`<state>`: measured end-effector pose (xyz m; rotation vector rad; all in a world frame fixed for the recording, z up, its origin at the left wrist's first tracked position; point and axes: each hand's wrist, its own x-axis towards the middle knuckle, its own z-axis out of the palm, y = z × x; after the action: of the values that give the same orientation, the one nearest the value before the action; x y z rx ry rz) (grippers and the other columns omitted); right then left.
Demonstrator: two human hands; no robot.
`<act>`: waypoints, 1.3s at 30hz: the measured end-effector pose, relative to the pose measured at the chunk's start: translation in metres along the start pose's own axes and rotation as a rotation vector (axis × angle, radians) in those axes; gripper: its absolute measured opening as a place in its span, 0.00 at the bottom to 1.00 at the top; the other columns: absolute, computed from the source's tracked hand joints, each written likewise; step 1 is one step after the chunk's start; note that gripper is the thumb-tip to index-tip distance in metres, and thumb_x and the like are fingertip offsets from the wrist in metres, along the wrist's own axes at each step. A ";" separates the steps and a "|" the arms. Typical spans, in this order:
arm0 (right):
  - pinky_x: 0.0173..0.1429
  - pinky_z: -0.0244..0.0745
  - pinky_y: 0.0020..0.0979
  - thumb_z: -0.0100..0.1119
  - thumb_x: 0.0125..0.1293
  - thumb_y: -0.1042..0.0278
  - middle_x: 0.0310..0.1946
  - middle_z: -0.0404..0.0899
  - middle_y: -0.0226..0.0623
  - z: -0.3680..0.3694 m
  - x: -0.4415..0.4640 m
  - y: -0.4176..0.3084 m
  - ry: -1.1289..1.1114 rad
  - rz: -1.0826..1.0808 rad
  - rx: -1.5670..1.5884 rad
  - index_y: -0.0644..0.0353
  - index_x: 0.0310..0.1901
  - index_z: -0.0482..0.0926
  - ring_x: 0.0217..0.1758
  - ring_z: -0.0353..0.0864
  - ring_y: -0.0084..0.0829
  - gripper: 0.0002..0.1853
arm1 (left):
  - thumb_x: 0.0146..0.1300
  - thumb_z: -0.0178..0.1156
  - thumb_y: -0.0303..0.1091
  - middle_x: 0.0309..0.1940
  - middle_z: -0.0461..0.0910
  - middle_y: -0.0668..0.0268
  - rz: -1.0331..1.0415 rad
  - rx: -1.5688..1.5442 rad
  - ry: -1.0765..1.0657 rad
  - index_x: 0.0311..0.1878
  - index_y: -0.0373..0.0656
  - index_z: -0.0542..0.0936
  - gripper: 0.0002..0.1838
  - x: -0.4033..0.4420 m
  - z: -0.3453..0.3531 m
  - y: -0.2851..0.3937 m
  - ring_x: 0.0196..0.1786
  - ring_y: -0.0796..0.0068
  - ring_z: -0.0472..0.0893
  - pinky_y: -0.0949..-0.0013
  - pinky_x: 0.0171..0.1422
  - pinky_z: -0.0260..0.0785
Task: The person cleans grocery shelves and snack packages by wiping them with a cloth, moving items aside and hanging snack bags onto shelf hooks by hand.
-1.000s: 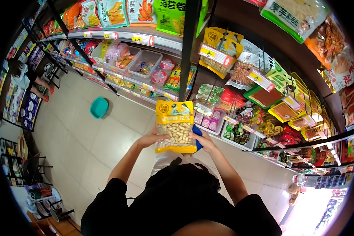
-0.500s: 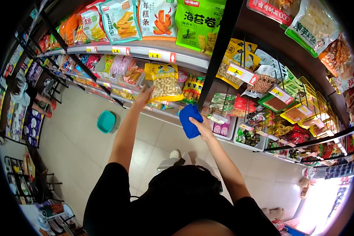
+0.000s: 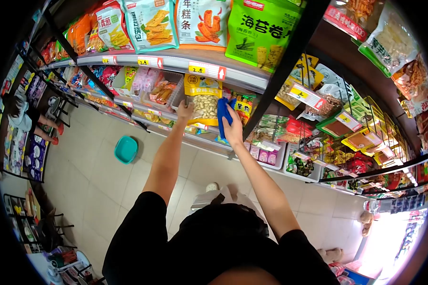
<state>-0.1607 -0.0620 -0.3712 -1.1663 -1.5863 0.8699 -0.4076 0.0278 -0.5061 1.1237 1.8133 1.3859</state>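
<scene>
Peanut bag (image 3: pixel 205 107) is left of the black shelf post (image 3: pixel 280 71), at the middle shelf. Long axis runs near upright in view, yellow printed header pointing up, away from the wearer; post leans right at its top, so the two aren't parallel. Printed front faces the camera. Left hand (image 3: pixel 185 111) is on the bag's post-far edge, fingers gripping it, partly hidden. Right hand (image 3: pixel 233 129) sits between bag and post, fingers closed on a folded blue cloth (image 3: pixel 222 116), long axis also roughly upright. Cloth overlaps the bag's post-side edge; can't tell if they touch. Green snack bag (image 3: pixel 261 33) stands upper-left of the post, teal basin (image 3: pixel 126 149) lower-left on the floor.
</scene>
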 end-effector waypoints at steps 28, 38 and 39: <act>0.74 0.62 0.46 0.49 0.49 0.93 0.72 0.56 0.44 -0.004 -0.024 -0.036 -0.256 -0.332 -0.367 0.53 0.68 0.65 0.73 0.57 0.51 0.41 | 0.66 0.50 0.28 0.66 0.67 0.51 0.631 0.694 0.073 0.66 0.42 0.69 0.24 -0.065 -0.026 0.066 0.69 0.49 0.63 0.48 0.71 0.55; 0.75 0.55 0.42 0.42 0.45 0.97 0.71 0.58 0.52 -0.165 -0.109 -0.032 0.127 -0.179 -0.183 0.55 0.69 0.65 0.73 0.59 0.54 0.45 | 0.60 0.46 0.15 0.54 0.74 0.50 0.700 0.036 -0.364 0.58 0.32 0.71 0.21 -0.245 0.117 0.144 0.61 0.51 0.74 0.61 0.65 0.67; 0.75 0.54 0.42 0.42 0.45 0.96 0.70 0.59 0.52 -0.181 -0.105 -0.036 0.169 -0.158 -0.203 0.56 0.69 0.65 0.73 0.59 0.54 0.44 | 0.64 0.47 0.17 0.56 0.74 0.51 0.580 -0.103 -0.470 0.63 0.33 0.67 0.22 -0.249 0.137 0.177 0.62 0.55 0.74 0.62 0.66 0.67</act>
<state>0.0122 -0.1717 -0.3133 -1.2024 -1.6285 0.5033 -0.1276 -0.1109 -0.3846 1.8288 1.1128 1.3375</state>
